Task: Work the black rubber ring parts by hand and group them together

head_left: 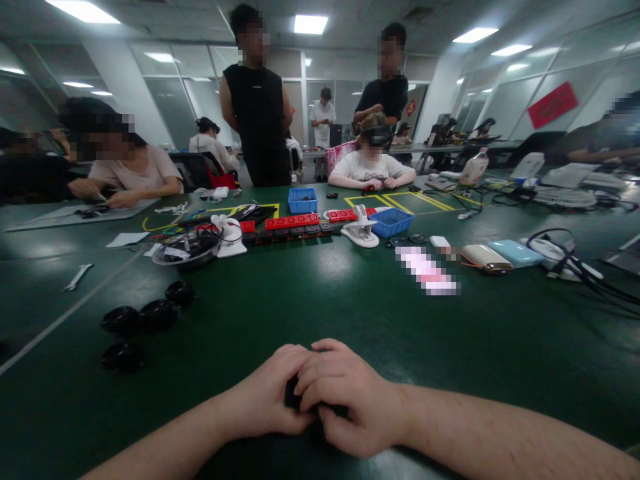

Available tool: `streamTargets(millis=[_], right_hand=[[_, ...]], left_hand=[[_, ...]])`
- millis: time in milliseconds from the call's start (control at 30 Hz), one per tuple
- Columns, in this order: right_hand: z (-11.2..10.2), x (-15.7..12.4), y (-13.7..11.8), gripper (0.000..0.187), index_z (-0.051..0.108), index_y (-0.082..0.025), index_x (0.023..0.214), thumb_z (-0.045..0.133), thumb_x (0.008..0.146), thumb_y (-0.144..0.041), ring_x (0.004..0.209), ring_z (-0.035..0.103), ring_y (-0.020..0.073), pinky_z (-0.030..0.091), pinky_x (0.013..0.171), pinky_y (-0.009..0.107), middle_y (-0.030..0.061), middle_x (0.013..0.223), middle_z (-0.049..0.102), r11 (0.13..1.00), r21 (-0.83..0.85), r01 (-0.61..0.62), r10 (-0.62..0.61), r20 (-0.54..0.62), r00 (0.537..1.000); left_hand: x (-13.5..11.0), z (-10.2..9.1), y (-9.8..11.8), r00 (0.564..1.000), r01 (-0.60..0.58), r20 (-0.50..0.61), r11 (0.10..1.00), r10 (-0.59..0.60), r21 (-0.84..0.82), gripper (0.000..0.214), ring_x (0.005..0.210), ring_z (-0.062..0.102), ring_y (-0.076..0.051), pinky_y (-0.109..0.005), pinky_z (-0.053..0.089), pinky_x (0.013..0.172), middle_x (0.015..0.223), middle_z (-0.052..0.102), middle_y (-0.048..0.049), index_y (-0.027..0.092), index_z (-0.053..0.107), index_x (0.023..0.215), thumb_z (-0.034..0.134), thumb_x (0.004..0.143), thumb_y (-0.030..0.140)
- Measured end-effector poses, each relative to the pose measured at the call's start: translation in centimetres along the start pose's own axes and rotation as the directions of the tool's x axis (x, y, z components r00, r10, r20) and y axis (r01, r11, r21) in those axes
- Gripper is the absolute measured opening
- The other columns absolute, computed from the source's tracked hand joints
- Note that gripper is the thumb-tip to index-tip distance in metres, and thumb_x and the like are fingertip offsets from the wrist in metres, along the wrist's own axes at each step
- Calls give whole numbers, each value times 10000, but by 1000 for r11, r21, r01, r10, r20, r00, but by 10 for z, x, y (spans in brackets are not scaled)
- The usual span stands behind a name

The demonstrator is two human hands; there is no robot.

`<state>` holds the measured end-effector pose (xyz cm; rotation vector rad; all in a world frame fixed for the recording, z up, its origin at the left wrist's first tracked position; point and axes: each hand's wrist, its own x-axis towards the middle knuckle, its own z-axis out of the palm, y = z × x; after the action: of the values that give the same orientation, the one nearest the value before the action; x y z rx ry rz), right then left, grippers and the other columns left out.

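Observation:
My left hand and my right hand are pressed together low on the green table, near its front edge. Both are closed around a small black object; only a dark sliver of it shows between the fingers, so I cannot name it. Several round black parts lie on the table to the left, well apart from my hands.
A row of red and black power strips, two blue bins, a white clamp, a clear bowl and a wrench lie farther back. Power banks and cables lie right. Other people sit and stand beyond.

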<state>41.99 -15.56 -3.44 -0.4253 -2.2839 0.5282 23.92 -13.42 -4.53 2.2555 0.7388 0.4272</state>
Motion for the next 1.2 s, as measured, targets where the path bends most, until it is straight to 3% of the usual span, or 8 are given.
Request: streamTargets(millis=[200, 333, 467, 633, 767, 933, 1067, 1200], right_hand=[[-1, 0, -3, 182, 539, -177, 866, 415, 737, -206, 913, 579, 148, 309, 983, 365, 47, 866, 639, 999, -2, 42, -42, -14, 999], [0, 1, -5, 220, 508, -166, 904, 461, 787, -346, 870, 525, 183, 405, 830, 359, 63, 845, 572, 999, -41, 0, -5, -132, 991], [6, -2, -3, 361, 506, -157, 923, 499, 799, -496, 840, 496, 197, 401, 752, 361, 81, 901, 558, 981, -149, -122, 105, -121, 987], [9, -5, 0, 190, 530, -171, 877, 527, 788, -339, 832, 488, 183, 394, 743, 338, 57, 885, 556, 963, -195, -188, 184, -37, 982], [4, -2, 0, 173, 523, -174, 895, 459, 745, -233, 839, 501, 183, 403, 754, 344, 63, 900, 565, 986, -126, -109, 110, 3, 994], [1, 0, -1, 395, 458, -165, 1046, 402, 655, -147, 908, 524, 184, 430, 812, 348, 77, 950, 577, 1000, -2, 21, -22, -30, 999], [1, 0, -2, 524, 409, -139, 1138, 403, 614, -137, 1012, 507, 197, 427, 876, 353, 109, 1037, 554, 998, 7, 70, -69, -84, 994], [-2, 0, -5, 533, 377, -145, 1173, 401, 641, -148, 1056, 500, 191, 344, 972, 400, 105, 1080, 547, 999, -30, 40, -42, -43, 998]], left_hand=[[-1, -1, 0, 1000, 0, 7, 1000, 0, 9, 516, 1042, 502, -242, -352, 340, 971, 1081, 567, -33, 206, 506, 1083, 721, 615, 183], [-3, 7, 4, 990, 66, -126, 997, -61, 32, 834, 1113, 453, -292, -411, 325, 982, 1231, 492, -85, 215, 380, 1240, 805, 546, 398], [-5, 18, 15, 960, 203, -226, 966, -165, 158, 424, 929, 523, -288, -436, 391, 845, 1005, 568, -91, 187, 495, 963, 702, 624, 336], [-3, 16, 20, 943, 317, -186, 915, -276, 250, 172, 802, 526, -254, -399, 405, 756, 819, 573, -44, 189, 502, 755, 612, 630, 231], [1, 9, 14, 978, 196, -114, 964, -177, 178, 240, 835, 522, -236, -367, 401, 786, 843, 569, -27, 187, 516, 778, 627, 568, 153], [1, 6, 4, 997, 48, -60, 992, -41, 115, 380, 930, 507, -235, -365, 375, 871, 958, 571, -20, 205, 544, 904, 625, 547, 101], [-2, 6, -4, 998, 36, -48, 993, -30, 114, 514, 1037, 472, -259, -397, 339, 944, 1085, 543, -41, 216, 515, 1063, 668, 576, 158], [-3, 6, -6, 1000, 13, -20, 989, -10, 149, 587, 1097, 444, -270, -421, 302, 984, 1169, 513, -45, 239, 477, 1154, 691, 610, 199]])
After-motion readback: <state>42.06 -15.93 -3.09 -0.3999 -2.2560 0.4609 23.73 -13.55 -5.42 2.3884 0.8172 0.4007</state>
